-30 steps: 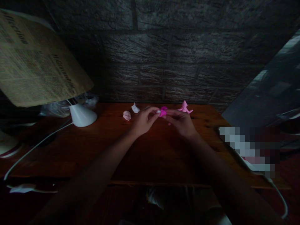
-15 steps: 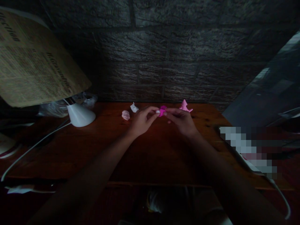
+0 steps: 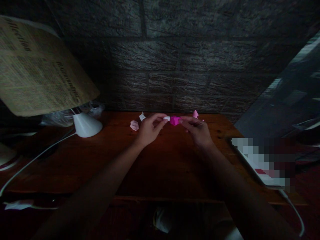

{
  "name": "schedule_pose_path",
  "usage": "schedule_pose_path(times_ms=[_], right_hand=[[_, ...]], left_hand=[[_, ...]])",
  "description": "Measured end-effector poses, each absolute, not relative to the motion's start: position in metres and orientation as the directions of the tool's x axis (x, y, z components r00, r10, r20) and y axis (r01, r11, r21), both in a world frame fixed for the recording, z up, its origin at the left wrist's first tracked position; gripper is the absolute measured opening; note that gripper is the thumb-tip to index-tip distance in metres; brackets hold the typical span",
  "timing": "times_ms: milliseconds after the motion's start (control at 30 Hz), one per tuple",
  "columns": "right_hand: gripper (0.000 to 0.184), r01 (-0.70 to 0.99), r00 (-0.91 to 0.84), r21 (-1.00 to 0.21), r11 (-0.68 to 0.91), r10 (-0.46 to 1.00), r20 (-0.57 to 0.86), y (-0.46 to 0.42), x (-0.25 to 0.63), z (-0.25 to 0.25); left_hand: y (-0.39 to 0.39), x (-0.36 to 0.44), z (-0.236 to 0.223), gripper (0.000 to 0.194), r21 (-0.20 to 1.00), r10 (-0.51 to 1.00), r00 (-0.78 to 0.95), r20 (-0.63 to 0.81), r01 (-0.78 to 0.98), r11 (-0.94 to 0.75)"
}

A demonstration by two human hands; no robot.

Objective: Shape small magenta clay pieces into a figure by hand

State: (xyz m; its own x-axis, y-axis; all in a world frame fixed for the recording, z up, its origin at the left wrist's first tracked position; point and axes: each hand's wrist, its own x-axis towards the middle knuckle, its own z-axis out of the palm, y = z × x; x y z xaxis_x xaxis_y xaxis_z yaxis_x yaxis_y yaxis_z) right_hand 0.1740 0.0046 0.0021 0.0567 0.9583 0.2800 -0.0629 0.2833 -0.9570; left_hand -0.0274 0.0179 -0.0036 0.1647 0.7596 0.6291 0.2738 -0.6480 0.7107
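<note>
Between thumb and fingers, my left hand (image 3: 149, 130) pinches a small white lump (image 3: 166, 118) that looks like modelling clay. My right hand (image 3: 200, 130) grips a bright magenta lump (image 3: 174, 120) of the same look. The two lumps are close together above the wooden table (image 3: 165, 166), with a narrow gap between them. Left of my left hand lie a pale pink lump (image 3: 134, 125) and a white crumpled piece (image 3: 142, 116), the latter partly hidden by the hand. Behind my right hand stands a pink pointed shape (image 3: 195, 114), its lower part covered.
A white lamp base (image 3: 87, 125) under a newsprint shade (image 3: 47, 71) stands at the left, its cord (image 3: 40, 151) running forward. Crumpled clear plastic (image 3: 57, 118) lies behind it. A flat device (image 3: 268, 176), partly pixelated, rests at the right edge. A dark brick wall (image 3: 160, 56) closes the back.
My hands have drawn slightly apart, so the white lump and the magenta lump are now separated and more of each shows. The camera view has shifted a little.
</note>
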Motion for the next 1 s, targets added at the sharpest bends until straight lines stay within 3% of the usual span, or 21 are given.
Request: schedule_pose_path(times_ms=[67,167,267,333,433,533,633,733,867,1000], right_hand=[[0.022,-0.113,0.095,-0.95,0.291,0.955,0.281,0.005,0.178,0.004],[0.025,-0.291,0.045,-0.937,0.195,0.981,0.19,0.004,0.181,0.007],[0.029,-0.464,-0.127,-0.886,0.007,0.989,0.074,0.001,0.181,0.01],[0.031,-0.542,-0.212,-0.836,-0.085,0.976,0.038,-0.001,0.179,0.011],[0.031,-0.588,-0.282,-0.794,-0.154,0.959,0.023,-0.001,0.178,0.009],[0.029,-0.572,-0.313,-0.796,-0.196,0.95,-0.009,0.001,0.177,0.006],[0.024,-0.516,-0.306,-0.834,-0.196,0.951,-0.034,0.003,0.177,0.003],[0.019,-0.41,-0.302,-0.9,-0.149,0.953,-0.021,0.004,0.176,-0.001],[0.03,-0.311,-0.299,-0.945,-0.103,0.954,-0.006,0.004,0.173,-0.003],[0.032,-0.354,-0.263,-0.932,-0.078,0.964,0.02,0.004,0.17,-0.005]], left_hand=[[0.021,-0.031,-0.002,0.016,0.752,0.789,0.124,0.601,0.246,-0.611],[0.021,-0.032,-0.002,0.015,0.721,0.772,0.105,0.627,0.297,-0.626],[0.017,-0.031,-0.004,0.011,0.621,0.743,0.24,0.624,0.424,-0.659],[0.014,-0.029,-0.007,0.005,0.535,0.755,0.371,0.542,0.54,-0.649],[0.011,-0.029,-0.011,0.007,0.427,0.804,0.442,0.397,0.686,-0.589],[0.011,-0.029,-0.012,0.01,0.405,0.827,0.443,0.347,0.725,-0.558],[0.013,-0.029,-0.011,0.011,0.477,0.802,0.396,0.448,0.653,-0.589],[0.014,-0.025,-0.009,0.018,0.665,0.805,0.251,0.538,0.46,-0.588],[0.014,-0.019,-0.009,0.025,0.872,0.867,0.27,0.419,0.148,-0.467],[0.011,-0.013,-0.011,0.028,0.952,0.919,0.266,0.291,0.02,-0.307]])
